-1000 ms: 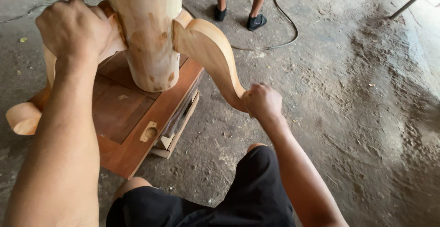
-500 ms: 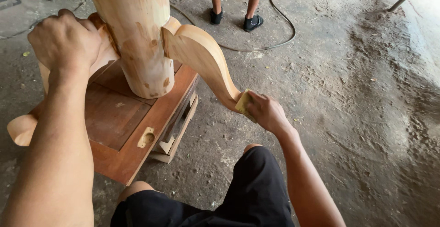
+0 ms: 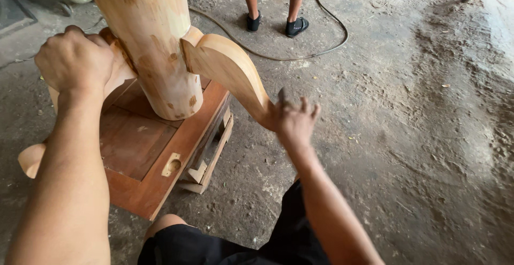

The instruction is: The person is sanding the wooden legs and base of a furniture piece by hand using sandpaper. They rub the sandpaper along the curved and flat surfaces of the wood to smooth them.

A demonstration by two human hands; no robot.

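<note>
my right hand (image 3: 292, 119) presses half-open on the low end of the curved leg (image 3: 230, 72), whose long axis climbs up-left to the post (image 3: 152, 40). my left hand (image 3: 75, 59) is fisted around the opposite leg.

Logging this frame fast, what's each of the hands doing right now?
Left hand: closed in a fist on the left curved leg.
Right hand: fingers spread, against the lower end of the right curved leg; grip cannot be told.
</note>
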